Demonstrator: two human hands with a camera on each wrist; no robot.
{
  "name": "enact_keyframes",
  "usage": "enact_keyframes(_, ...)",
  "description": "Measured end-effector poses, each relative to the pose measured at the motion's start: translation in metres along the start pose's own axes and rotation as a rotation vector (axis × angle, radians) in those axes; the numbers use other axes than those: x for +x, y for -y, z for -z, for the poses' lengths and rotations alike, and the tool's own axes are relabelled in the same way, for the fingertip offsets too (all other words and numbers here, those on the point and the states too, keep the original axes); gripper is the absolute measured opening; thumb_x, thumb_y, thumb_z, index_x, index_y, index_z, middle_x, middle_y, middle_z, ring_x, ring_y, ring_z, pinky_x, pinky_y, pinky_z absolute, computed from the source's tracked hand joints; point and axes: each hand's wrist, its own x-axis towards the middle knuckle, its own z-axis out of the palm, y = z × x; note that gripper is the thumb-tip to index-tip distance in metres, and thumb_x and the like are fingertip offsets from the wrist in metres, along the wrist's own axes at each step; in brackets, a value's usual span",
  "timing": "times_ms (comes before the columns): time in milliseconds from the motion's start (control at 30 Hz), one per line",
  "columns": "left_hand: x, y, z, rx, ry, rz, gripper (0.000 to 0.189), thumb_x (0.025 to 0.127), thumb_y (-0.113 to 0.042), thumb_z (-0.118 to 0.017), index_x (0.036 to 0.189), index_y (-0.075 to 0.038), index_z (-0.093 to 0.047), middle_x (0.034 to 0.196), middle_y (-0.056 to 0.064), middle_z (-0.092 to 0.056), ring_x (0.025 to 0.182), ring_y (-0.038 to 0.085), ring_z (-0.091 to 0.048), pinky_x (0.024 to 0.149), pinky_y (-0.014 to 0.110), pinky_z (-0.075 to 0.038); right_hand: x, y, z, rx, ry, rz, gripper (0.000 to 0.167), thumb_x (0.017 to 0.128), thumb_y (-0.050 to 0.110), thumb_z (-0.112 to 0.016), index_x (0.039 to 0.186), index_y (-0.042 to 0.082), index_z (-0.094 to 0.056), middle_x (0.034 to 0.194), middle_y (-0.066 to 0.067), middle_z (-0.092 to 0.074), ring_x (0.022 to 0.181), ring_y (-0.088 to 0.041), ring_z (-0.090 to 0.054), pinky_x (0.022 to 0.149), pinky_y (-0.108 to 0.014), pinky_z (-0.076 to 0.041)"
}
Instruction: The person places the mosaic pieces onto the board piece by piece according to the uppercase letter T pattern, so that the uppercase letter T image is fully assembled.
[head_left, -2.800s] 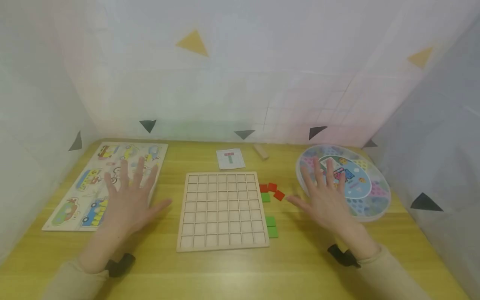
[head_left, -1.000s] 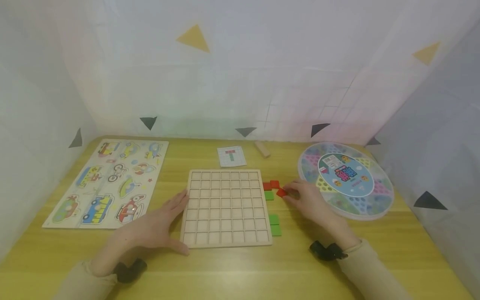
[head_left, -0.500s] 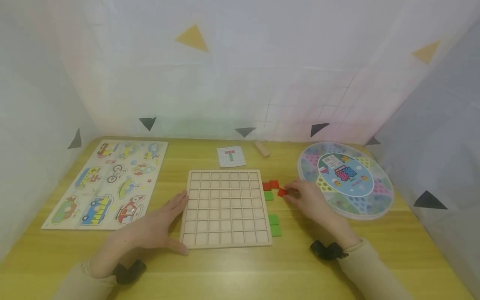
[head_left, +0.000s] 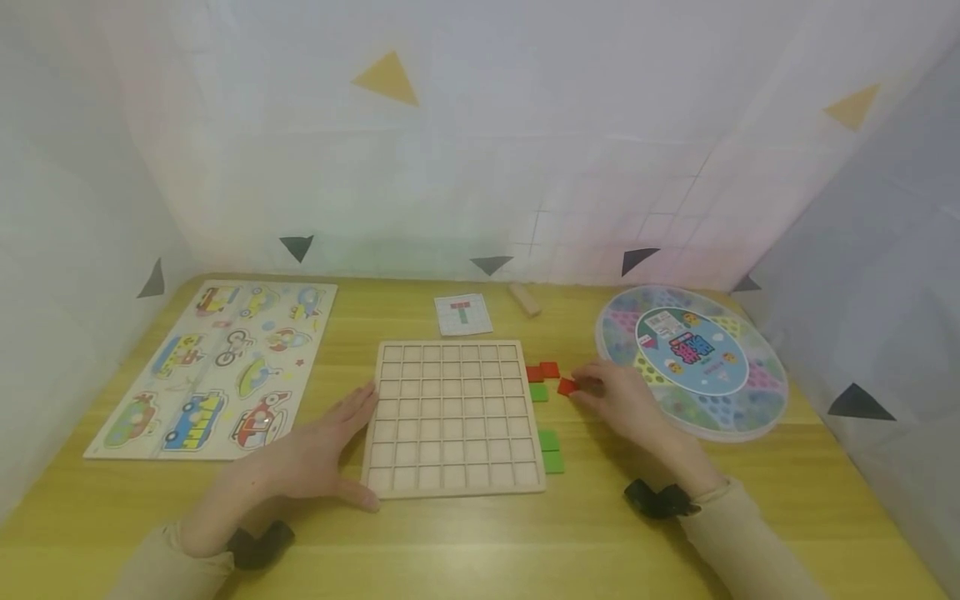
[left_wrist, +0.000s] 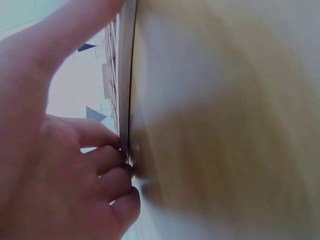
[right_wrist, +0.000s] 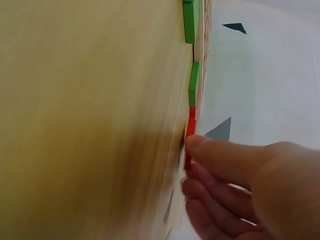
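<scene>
Beside one gridded board [head_left: 452, 430] are six tiles [head_left: 552, 462].

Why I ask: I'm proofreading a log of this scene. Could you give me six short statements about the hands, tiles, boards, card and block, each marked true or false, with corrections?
1. The right hand pinches a red tile. True.
2. The left hand is clear of the gridded board. False: it touches the board's left edge.
3. Three green tiles lie along the gridded board's right side. True.
4. The card shows a blue circle. False: it shows a red and green T.
5. The wooden block lies left of the card. False: it lies to the right.
6. The round game board lies right of that red tile. True.
</scene>
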Motion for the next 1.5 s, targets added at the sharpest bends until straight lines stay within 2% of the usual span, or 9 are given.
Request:
enact_keyframes(133, 0.001, -0.001, -0.001, 0.014, -0.002, -0.001, 0.137, 0.064, -0.074, -0.077, 0.16, -0.002, -0.01, 0.168, 0.018, 0.0, 0.153, 0.041, -0.007, 0.12, 0.059, -0.021, 0.0, 0.001, 0.004, 0.051, -0.019, -0.039, 0.025, 0.087, 0.011, -0.078, 0.11, 0.001, -0.074, 0.105, -0.014, -0.075, 0.097, -0.032, -0.071, 0.086, -0.049, -0.058)
enact_keyframes(333, 0.002, -0.002, -0.001, 0.012, 0.001, 0.002, 0.138, 0.064, -0.074, -0.077, 0.16, -0.002, -0.009, 0.167, 0.018, 0.0, 0.153, 0.04, -0.007, 0.12, 0.058, -0.02, 0.001, 0.009, 0.008, 0.095, -0.033, -0.013, 0.025, 0.087, 0.013, -0.078, 0.11, 0.003, -0.074, 0.106, -0.012, -0.075, 0.099, -0.031, -0.071, 0.088, -0.05, -0.057)
enact_keyframes(633, 0.001, -0.003, -0.001, 0.012, 0.003, -0.002, 0.137, 0.065, -0.073, -0.077, 0.16, -0.003, -0.008, 0.167, 0.018, 0.0, 0.153, 0.041, -0.008, 0.12, 0.059, -0.021, 0.014, 0.028, 0.004, 0.09, -0.039, 0.11, 0.024, 0.084, 0.012, -0.081, 0.106, 0.003, -0.076, 0.101, -0.009, -0.076, 0.093, -0.028, -0.072, 0.083, -0.048, -0.059)
enact_keyframes(867, 0.002, 0.001, -0.002, 0.015, 0.003, -0.007, 0.137, 0.065, -0.074, -0.077, 0.16, -0.003, -0.009, 0.168, 0.017, 0.001, 0.153, 0.041, -0.008, 0.12, 0.059, -0.02, 0.029, 0.043, 0.002, 0.078, 0.006, 0.149, 0.025, 0.084, 0.016, -0.082, 0.106, 0.006, -0.077, 0.099, -0.006, -0.077, 0.09, -0.023, -0.071, 0.082, -0.044, -0.059)
enact_keyframes(1000, 0.002, 0.002, -0.002, 0.008, 0.008, 0.003, 0.137, 0.065, -0.074, -0.077, 0.16, -0.004, -0.008, 0.168, 0.017, 0.001, 0.153, 0.041, -0.007, 0.12, 0.059, -0.02, 0.039, 0.053, 0.001, 0.08, 0.056, 0.124, 0.028, 0.086, 0.021, -0.08, 0.111, 0.008, -0.076, 0.104, -0.004, -0.076, 0.096, -0.022, -0.072, 0.087, -0.043, -0.059)
enact_keyframes(1100, 0.001, 0.002, -0.002, 0.004, 0.01, 0.008, 0.138, 0.064, -0.074, -0.077, 0.16, -0.004, -0.007, 0.168, 0.017, 0.001, 0.153, 0.041, -0.007, 0.12, 0.06, -0.021, 0.046, 0.063, 0.0, 0.118, 0.099, 0.089, 0.031, 0.087, 0.022, -0.079, 0.113, 0.008, -0.075, 0.108, -0.004, -0.076, 0.101, -0.022, -0.071, 0.09, -0.043, -0.058)
enact_keyframes(1167, 0.0, 0.001, -0.001, 0.001, 0.012, 0.01, 0.138, 0.064, -0.073, -0.078, 0.16, -0.004, -0.007, 0.168, 0.017, 0.001, 0.153, 0.041, -0.007, 0.12, 0.06, -0.02, 0.05, 0.069, -0.001, 0.141, 0.114, 0.095, 0.031, 0.087, 0.021, -0.079, 0.114, 0.007, -0.074, 0.11, -0.005, -0.076, 0.102, -0.023, -0.071, 0.09, -0.044, -0.057)
enact_keyframes(1333, 0.0, 0.001, -0.001, -0.009, 0.02, 0.016, 0.136, 0.065, -0.072, -0.078, 0.16, -0.004, -0.008, 0.168, 0.017, 0.001, 0.153, 0.04, -0.006, 0.121, 0.059, -0.019, 0.059, 0.083, -0.01, 0.18, 0.104, 0.138, 0.028, 0.086, 0.018, -0.08, 0.111, 0.005, -0.075, 0.108, -0.006, -0.076, 0.1, -0.022, -0.071, 0.09, -0.044, -0.057)
enact_keyframes(1500, 0.001, 0.0, -0.001, -0.013, 0.025, 0.016, 0.136, 0.065, -0.072, -0.078, 0.16, -0.004, -0.009, 0.168, 0.017, 0.002, 0.153, 0.04, -0.006, 0.121, 0.058, -0.019, 0.068, 0.089, -0.025, 0.181, 0.092, 0.165, 0.028, 0.085, 0.018, -0.081, 0.109, 0.006, -0.076, 0.105, -0.004, -0.076, 0.096, -0.019, -0.07, 0.089, -0.039, -0.058)
